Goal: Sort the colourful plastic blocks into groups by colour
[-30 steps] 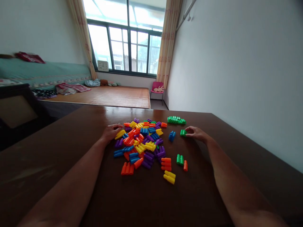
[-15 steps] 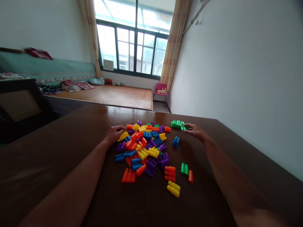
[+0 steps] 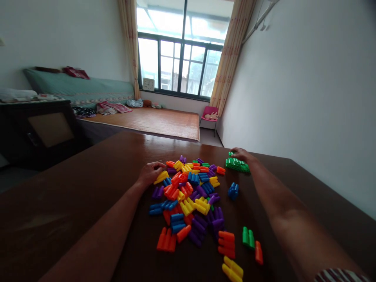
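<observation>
Coloured plastic pieces, among them a red piece (image 3: pixel 166 239), a blue piece (image 3: pixel 177 223) and a purple piece (image 3: pixel 198 229), lie in a loose pile on the brown table (image 3: pixel 88 188). My left hand (image 3: pixel 152 172) rests at the pile's left edge with fingers bent, beside a yellow piece (image 3: pixel 161 177); whether it grips anything is hidden. Right of the pile is a green cluster (image 3: pixel 237 165). At its far side my right hand (image 3: pixel 239 152) has its fingers closed round a small green piece (image 3: pixel 231 154).
A blue clump (image 3: pixel 233 190) stands apart on the right. Nearer me lie a green piece (image 3: pixel 248 237), a single orange piece (image 3: pixel 259 252) and a yellow piece (image 3: pixel 232 269). A wall (image 3: pixel 308 90) runs along the right; a bed (image 3: pixel 164 121) is beyond the table.
My right hand has moved from the cluster's near right side to its far side. The view has shifted, so the scene appears farther right and lower. My left hand remains at the pile's left edge.
</observation>
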Motion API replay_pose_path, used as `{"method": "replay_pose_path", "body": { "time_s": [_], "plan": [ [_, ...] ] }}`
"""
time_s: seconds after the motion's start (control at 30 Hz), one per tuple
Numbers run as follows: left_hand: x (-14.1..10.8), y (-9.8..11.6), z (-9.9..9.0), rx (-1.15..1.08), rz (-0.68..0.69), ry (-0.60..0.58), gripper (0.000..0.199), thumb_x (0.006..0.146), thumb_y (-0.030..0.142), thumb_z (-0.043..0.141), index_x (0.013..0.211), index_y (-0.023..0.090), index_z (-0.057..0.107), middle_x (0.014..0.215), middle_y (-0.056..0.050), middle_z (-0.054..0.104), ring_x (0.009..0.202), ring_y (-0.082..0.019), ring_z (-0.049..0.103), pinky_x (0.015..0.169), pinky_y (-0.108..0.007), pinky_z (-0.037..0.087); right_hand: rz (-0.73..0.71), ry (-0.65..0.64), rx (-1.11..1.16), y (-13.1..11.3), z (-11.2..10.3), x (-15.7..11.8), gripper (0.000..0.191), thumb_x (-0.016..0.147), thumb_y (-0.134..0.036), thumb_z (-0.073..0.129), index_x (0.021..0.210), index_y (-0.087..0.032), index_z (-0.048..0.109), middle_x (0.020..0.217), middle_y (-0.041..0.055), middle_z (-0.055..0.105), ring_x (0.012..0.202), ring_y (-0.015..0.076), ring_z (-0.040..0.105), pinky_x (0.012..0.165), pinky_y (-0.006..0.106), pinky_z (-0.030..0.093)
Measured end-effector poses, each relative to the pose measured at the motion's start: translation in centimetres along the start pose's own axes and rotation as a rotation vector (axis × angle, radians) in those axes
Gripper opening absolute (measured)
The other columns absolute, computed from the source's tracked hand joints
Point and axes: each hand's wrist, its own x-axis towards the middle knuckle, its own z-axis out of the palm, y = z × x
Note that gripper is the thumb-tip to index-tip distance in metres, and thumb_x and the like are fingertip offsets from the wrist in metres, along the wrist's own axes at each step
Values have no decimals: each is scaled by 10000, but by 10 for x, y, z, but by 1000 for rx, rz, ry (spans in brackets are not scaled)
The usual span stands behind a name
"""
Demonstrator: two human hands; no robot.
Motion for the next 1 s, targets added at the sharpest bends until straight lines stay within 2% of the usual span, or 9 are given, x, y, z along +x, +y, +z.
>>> {"method": "replay_pose_path", "body": {
  "time_s": [0.17,0.33,0.43,0.57,0.7,0.77,0.83,0.9,1.0],
  "plan": [
    [0,1,0,1,-27,8,295,728,327,544,893,212,758,726,-19,715,619,-171,619,519,-234,403,-49,-137,56,-23,6,20,433,706,-329,720,1108,-172,682,1099,95,695,910,200,658,767,254,506],
    [0,-1,0,-11,-28,10,290,727,325,546,886,208,758,749,-24,720,654,-177,630,537,-235,417,-44,-307,-15,-36,11,35,471,532,-386,837,955,-199,747,921,70,733,808,207,668,720,275,520],
    [0,-1,0,-12,-32,3,294,722,320,548,894,204,757,754,-20,720,658,-172,632,544,-230,422,-15,-364,-43,-38,8,41,511,484,-376,859,954,-206,753,951,73,734,828,218,671,735,285,527],
    [0,-1,0,-14,-37,5,293,725,316,539,889,204,755,750,-17,721,661,-170,635,555,-231,427,-89,-367,-49,-45,7,41,442,694,-451,734,1070,-219,724,1102,67,704,944,208,649,823,264,501],
    [0,0,0,-16,-35,16,282,725,302,539,874,209,758,764,-17,725,686,-170,641,566,-229,427,-160,-374,-135,-53,15,30,401,871,-507,510,953,-203,759,992,61,727,889,202,648,805,263,482],
    [0,0,0,-10,-40,14,279,724,298,543,877,210,760,754,-14,724,678,-167,639,555,-226,420,-149,-359,-185,-55,13,25,451,897,-516,455,878,-192,768,927,72,730,857,204,647,788,268,475],
    [0,0,0,-3,-49,17,282,725,300,547,885,207,760,730,-12,720,655,-162,632,537,-224,408,-125,-292,-178,-56,6,18,469,908,-521,423,899,-197,763,917,70,727,854,199,645,775,264,469],
    [1,-1,1,-10,-52,20,286,726,304,550,891,200,760,717,-11,717,638,-157,626,526,-221,402,-129,-166,-136,-59,-7,9,465,918,-512,398,971,-206,743,949,65,724,879,196,638,778,258,461],
    [1,-2,1,-39,-42,18,288,725,314,553,889,196,759,725,-11,720,640,-157,626,525,-218,406,-231,19,-57,-67,-26,-18,461,921,-509,380,1038,-210,711,998,63,714,916,195,622,804,257,447]
  ]
}}
